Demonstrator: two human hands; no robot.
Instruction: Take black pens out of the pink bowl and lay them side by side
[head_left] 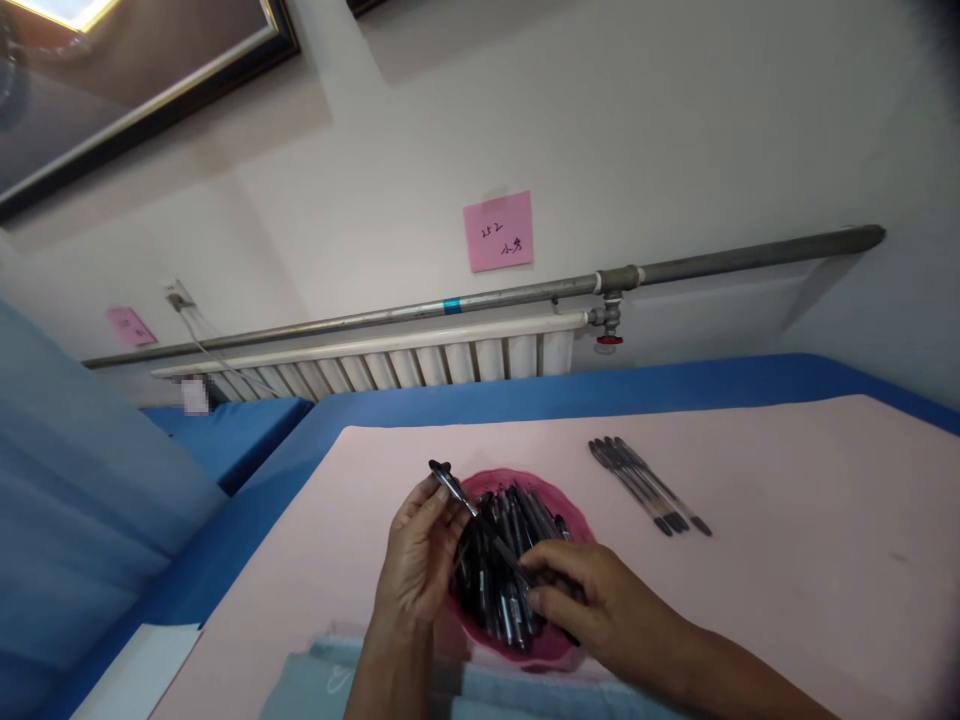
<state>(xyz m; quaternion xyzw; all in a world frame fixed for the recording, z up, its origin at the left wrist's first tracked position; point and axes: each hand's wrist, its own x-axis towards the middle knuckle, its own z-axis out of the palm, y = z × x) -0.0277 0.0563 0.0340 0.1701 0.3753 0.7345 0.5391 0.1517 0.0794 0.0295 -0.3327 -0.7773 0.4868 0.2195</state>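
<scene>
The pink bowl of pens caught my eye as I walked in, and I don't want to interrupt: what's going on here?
A person is holding a dark pen over the pink bowl, with the left hand near its upper end and the right hand lower down. Many more pens fill the bowl. A few others, a small group, lie side by side on the pink covering, to the bowl's right.

The pens (510, 622) look glossy plastic, the pipe (517, 295) dull metal, the note (499, 238) matt paper.
</scene>
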